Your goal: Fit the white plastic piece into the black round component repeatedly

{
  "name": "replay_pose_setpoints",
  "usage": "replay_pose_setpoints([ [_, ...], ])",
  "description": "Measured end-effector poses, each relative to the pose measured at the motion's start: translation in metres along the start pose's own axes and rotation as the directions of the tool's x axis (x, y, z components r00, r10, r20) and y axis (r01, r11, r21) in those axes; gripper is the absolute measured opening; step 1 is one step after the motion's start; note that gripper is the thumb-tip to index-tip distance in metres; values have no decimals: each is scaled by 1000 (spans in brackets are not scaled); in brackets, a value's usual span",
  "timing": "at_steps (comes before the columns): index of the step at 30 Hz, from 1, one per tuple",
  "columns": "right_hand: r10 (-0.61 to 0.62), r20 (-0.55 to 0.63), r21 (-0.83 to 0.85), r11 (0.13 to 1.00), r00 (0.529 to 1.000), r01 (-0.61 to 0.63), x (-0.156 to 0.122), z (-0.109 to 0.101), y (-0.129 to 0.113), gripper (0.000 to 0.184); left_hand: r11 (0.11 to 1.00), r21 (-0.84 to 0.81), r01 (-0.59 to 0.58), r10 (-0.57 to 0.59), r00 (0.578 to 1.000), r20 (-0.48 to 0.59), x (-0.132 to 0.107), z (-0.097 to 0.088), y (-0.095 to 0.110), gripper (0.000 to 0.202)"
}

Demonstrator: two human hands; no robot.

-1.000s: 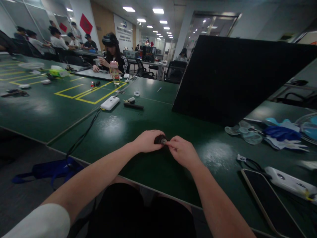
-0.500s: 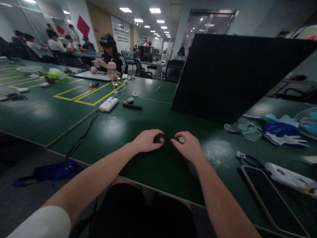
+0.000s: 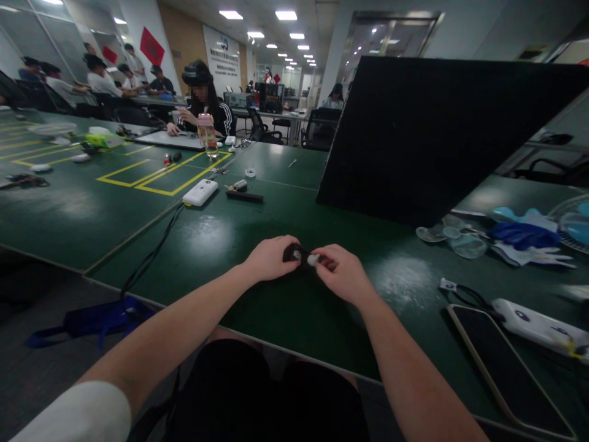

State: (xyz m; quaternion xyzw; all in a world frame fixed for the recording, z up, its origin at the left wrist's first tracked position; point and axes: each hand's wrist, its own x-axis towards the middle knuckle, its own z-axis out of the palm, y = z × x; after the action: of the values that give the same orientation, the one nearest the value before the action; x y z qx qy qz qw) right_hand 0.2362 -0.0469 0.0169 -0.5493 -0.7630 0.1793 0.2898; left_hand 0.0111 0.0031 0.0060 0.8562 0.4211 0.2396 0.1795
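My left hand (image 3: 269,258) is closed around a small black part (image 3: 292,252) with a pale round centre, held just above the dark green table (image 3: 239,239). My right hand (image 3: 343,274) pinches a small white round piece (image 3: 313,260) between thumb and fingers, right beside the black part and almost touching it. Both hands meet in the middle of the view, near the table's front edge.
A tall black board (image 3: 427,135) leans behind the hands. A phone (image 3: 501,362), a white power bank (image 3: 538,324), gloves (image 3: 524,239) and clear fan blades (image 3: 453,240) lie at right. Another white power bank (image 3: 200,192) with a cable lies at left. People sit at far tables.
My right hand drew away from the black part with the white piece, then came back so the piece is next to the part again. My left hand stayed put.
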Motion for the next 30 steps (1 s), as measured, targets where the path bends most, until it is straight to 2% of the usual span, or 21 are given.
replay_pose_setpoints([
  [2, -24, -43, -12, 1000, 999, 24, -1, -2, -1, 20, 1000, 0, 11, -11, 1000, 6, 0, 0, 0, 40],
  [6, -2, -212, 48, 999, 977, 12, -2, -2, -2, 25, 999, -24, 30, -29, 999, 20, 0, 0, -1, 40],
  [11, 14, -134, 3, 1000, 991, -13, 1, 4, -2, 24, 998, -53, 42, -41, 999, 7, 0, 4, -5, 43],
  [14, 39, -143, -51, 998, 989, -47, 2, 8, -1, 25, 995, -71, 65, -64, 998, 17, 0, 6, -6, 45],
  [18, 33, -134, -111, 993, 990, -48, 2, 14, -3, 26, 993, -114, 43, -40, 999, 32, 1, 7, -7, 46],
  [20, 84, -109, -125, 987, 990, -98, 2, 17, -5, 32, 991, -128, 42, -39, 999, 31, 1, 7, -9, 45],
  [24, 208, -80, -165, 962, 975, -218, 2, 15, -7, 57, 983, -166, 78, -73, 997, 39, 1, 7, -12, 44],
  [27, 275, -143, -96, 952, 951, -290, 1, 4, -4, 69, 970, -220, 102, -92, 994, 53, 0, 5, -11, 47],
  [30, 374, -211, 14, 925, 903, -380, 1, -10, -1, 75, 963, -236, 128, -112, 990, 81, -2, 1, -9, 50],
])
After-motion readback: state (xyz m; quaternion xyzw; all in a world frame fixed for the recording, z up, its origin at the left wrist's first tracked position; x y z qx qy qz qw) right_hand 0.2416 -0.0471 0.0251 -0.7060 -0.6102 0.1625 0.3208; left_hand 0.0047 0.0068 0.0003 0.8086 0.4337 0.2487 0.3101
